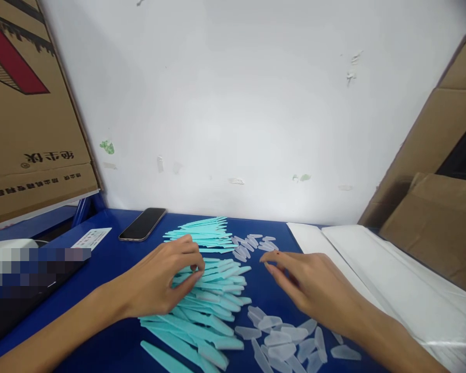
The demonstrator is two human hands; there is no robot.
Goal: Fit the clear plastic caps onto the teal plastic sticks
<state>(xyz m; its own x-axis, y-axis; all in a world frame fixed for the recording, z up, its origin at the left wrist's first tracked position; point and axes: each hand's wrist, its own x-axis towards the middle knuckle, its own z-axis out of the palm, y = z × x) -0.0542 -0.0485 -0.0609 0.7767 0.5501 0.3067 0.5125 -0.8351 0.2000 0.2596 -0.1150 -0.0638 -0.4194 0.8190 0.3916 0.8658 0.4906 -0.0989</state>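
Observation:
My left hand (pixel 166 274) is over the near pile of teal eyebrow razors (pixel 209 326), its thumb and index finger pinched together. Teal shows between its curled fingers, but I cannot make out whether a razor is in the pinch. On the right, my right hand (pixel 314 282) hovers above the blue table, thumb and index fingertip nearly touching; anything between them is too small to tell. Below it lies a loose heap of translucent blade caps (pixel 281 339). A smaller group of caps (pixel 252 243) sits farther back, beside a second pile of teal razors (pixel 202 233).
A phone (pixel 143 224) and a white printed card (pixel 92 238) lie on the blue table (pixel 112 264) at the left. White sheets or bags (pixel 365 259) cover its right side. Cardboard boxes (pixel 31 119) flank both sides, and a white wall (pixel 233 103) stands behind.

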